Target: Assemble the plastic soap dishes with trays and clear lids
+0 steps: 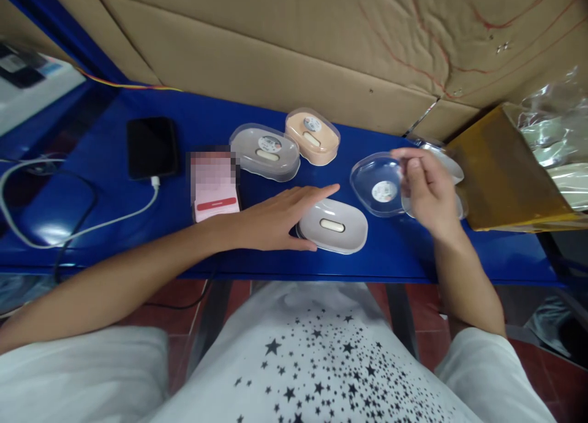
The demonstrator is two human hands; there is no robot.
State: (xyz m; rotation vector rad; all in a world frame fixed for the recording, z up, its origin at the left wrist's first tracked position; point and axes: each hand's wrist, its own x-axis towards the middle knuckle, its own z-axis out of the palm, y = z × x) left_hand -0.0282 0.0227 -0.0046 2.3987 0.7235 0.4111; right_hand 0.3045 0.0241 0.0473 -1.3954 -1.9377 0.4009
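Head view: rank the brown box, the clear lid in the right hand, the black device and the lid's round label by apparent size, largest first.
1. Brown box
2. Clear lid and black device: too alike to rank, and the lid is partly covered
3. Round label

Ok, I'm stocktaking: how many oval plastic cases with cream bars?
3: uncovered grey case at the left hand, covered grey case behind, covered peach case beyond. More may be hidden.

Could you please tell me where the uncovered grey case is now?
In the head view, the uncovered grey case lies on the blue table, just right of centre, with the left hand around its left end.
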